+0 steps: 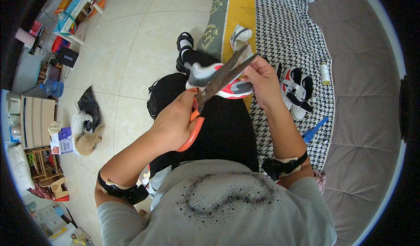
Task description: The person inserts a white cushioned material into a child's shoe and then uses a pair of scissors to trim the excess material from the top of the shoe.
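My left hand (pixel 173 121) grips a pair of scissors (pixel 216 82) by its orange handles. The dark blades stand a little apart and point up and right across a grey, white and red shoe (pixel 236 90) over my lap. A pale strap or tongue (pixel 241 36) rises from the shoe beyond the blades. Close by the blade tips, my right hand (pixel 266 82) has its thumb and fingers pinched together beside the shoe. What lies between those fingers is too small or hidden to make out.
On the houndstooth cover (pixel 284 18) to my right lie another red, white and black shoe (pixel 297 93), a thread spool (pixel 325 74) and a blue strap (pixel 315 129). A small dog (pixel 87 141) and a black bag (pixel 89 106) are on the tiled floor at left.
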The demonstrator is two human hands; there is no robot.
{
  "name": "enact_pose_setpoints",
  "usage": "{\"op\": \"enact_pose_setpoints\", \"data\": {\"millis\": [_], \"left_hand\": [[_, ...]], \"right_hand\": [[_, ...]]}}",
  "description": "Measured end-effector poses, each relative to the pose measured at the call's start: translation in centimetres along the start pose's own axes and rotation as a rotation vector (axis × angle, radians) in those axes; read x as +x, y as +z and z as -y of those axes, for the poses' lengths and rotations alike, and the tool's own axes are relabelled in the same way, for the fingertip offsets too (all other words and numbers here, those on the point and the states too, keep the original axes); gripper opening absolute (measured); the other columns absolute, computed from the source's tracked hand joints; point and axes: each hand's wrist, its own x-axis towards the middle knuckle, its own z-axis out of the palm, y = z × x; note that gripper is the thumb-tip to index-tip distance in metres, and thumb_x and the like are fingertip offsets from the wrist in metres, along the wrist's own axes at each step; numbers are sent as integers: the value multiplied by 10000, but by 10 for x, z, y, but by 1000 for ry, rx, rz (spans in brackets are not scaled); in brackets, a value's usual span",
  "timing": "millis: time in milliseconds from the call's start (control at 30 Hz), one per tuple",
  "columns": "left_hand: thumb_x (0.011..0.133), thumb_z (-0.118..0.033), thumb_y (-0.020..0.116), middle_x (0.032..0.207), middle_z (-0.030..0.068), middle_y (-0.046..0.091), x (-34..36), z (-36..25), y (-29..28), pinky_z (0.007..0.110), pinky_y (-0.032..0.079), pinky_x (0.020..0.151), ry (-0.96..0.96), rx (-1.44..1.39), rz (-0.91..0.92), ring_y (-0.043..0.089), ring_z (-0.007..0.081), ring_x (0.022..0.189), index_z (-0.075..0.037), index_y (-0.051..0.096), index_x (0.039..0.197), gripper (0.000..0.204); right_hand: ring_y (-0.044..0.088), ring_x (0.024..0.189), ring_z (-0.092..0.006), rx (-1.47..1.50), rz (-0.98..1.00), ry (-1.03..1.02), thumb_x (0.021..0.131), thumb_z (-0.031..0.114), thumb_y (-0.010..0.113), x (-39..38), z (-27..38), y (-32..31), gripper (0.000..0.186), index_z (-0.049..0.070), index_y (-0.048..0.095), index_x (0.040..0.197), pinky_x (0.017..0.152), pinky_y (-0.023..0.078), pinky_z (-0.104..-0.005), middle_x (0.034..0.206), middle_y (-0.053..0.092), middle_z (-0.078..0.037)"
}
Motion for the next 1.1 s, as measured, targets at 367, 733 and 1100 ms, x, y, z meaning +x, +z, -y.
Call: {"op": "enact_pose_setpoints", "data": {"millis": [367,733,1100], "left_hand": [[742,-35,567,1013,254,535,-6,25,4,438,473,709,-151,245,39,564,415,869,36,318,1235,557],[732,-97,625,932,235,582,-5,22,-1,417,491,712,-132,346,20,588,379,863,64,392,1100,464],[739,-85,594,865,245,589,0,17,-1,435,490,654,-34,279,-29,599,393,777,83,380,1128,474]], "right_hand": [[590,779,-96,119,41,69,884,150,547,-1,13,12,153,59,561,1006,640,507,-215,878,596,-20],[583,810,-98,61,85,-53,889,122,519,2,11,21,126,60,544,996,628,517,-211,903,582,-28],[602,785,-124,126,94,-36,899,135,515,1,10,27,145,47,529,1013,697,532,-251,903,592,-48]]}}
